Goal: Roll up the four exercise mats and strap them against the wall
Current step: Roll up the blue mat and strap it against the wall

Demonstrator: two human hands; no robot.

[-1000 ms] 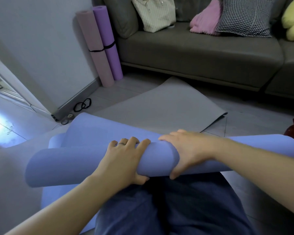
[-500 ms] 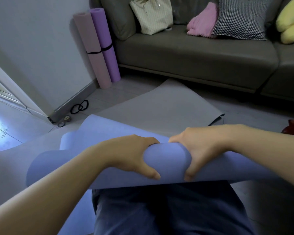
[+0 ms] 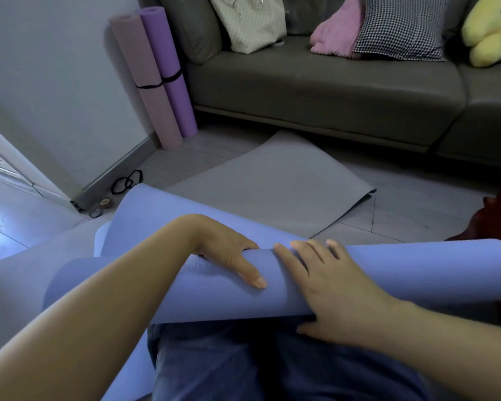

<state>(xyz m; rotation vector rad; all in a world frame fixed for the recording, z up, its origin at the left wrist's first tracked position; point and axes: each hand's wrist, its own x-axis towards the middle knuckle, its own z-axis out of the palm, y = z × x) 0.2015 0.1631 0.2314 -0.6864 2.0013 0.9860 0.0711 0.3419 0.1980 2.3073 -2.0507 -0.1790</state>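
Blue exercise mat [image 3: 417, 273], partly rolled, lies across the person's lap. Left hand [image 3: 226, 256] curls over the roll, thumb on its near face, fingers hidden behind; right hand [image 3: 333, 287] rests on it with fingers extended, apparently pressing.

bare floor [image 3: 417, 209] beyond grey mat [image 3: 272, 192], sofa [image 3: 315, 91] blocking farther

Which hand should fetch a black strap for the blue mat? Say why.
Probably left: the black straps lie by the wall on its side, nearer the left hand; the right hand lies flat on the blue mat.
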